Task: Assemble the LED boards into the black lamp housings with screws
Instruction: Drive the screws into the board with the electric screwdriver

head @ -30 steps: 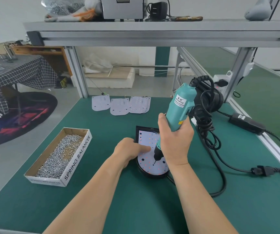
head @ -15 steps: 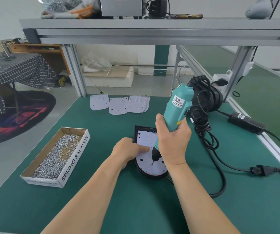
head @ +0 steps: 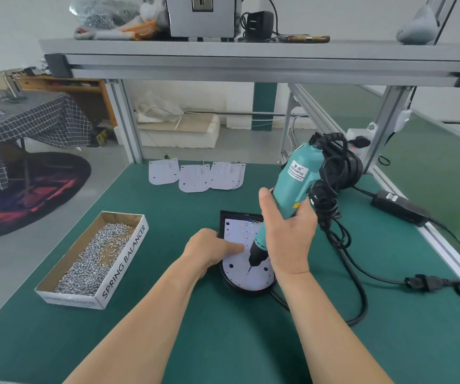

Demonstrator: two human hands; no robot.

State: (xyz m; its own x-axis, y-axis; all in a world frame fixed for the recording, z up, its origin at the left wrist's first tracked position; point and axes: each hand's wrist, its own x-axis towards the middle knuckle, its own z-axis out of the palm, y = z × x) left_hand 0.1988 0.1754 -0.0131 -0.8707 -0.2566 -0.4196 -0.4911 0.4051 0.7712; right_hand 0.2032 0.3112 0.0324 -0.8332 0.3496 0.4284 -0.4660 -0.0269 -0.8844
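Wrapped in the right hand (head: 288, 231), the driver (head: 292, 192) is held tilted with its bit on the board (head: 235, 231), which is pinned flat in the housing (head: 224, 217) by the left hand (head: 209, 252), likely to stop shifting.

On the LED board (head: 246, 259), the teal electric screwdriver (head: 292, 195) has shifted over the past second: its bit, a second ago in the middle of the board close beside the left hand's (head: 209, 252) forefinger, now stands at a hole nearer the board's rounded near edge, clear of that finger. The right hand (head: 287, 234), its grip closed round the tool, has drawn back toward the person with it.
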